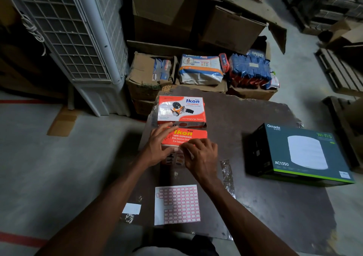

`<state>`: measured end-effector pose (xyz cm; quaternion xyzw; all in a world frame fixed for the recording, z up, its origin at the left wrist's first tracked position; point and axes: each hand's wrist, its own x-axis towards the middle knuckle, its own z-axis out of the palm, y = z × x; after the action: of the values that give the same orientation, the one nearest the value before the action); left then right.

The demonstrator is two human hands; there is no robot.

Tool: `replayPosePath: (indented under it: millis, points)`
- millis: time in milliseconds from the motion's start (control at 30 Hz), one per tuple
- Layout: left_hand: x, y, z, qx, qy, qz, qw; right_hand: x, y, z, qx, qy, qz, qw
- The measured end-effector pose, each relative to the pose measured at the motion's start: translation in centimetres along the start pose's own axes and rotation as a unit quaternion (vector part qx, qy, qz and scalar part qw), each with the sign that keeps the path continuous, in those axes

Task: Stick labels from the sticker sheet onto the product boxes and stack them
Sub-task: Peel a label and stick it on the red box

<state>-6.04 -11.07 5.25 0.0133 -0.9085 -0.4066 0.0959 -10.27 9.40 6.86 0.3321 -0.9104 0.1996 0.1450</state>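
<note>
Both hands press on the near orange Ikon box (184, 137): the left hand (160, 144) lies flat with fingers spread across its left end, while the right hand (200, 153) has its fingertips pinched at the box's near edge; what they grip cannot be told. A second Ikon box (181, 108) sits just behind, toward the desk's (255, 206) far edge. The sticker sheet (177, 204) lies near the near edge, and a dark Omada box (298, 153) occupies the right edge.
</note>
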Motion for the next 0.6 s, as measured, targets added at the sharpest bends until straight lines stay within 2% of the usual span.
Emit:
replayPosePath:
  millis: [167,400,600]
  points:
    - [-0.08,-0.05,0.17,0.009,0.005,0.008,1.000,0.07,-0.37,0.01,-0.011,-0.012,-0.017,1.000]
    - [-0.02,-0.02,0.10,0.008,0.009,0.014,1.000,-0.13,0.16,0.48,0.030,0.004,0.011,0.999]
    - [0.02,-0.22,0.15,0.001,0.008,0.011,1.000,0.03,0.26,0.83,0.012,0.008,-0.031,0.999]
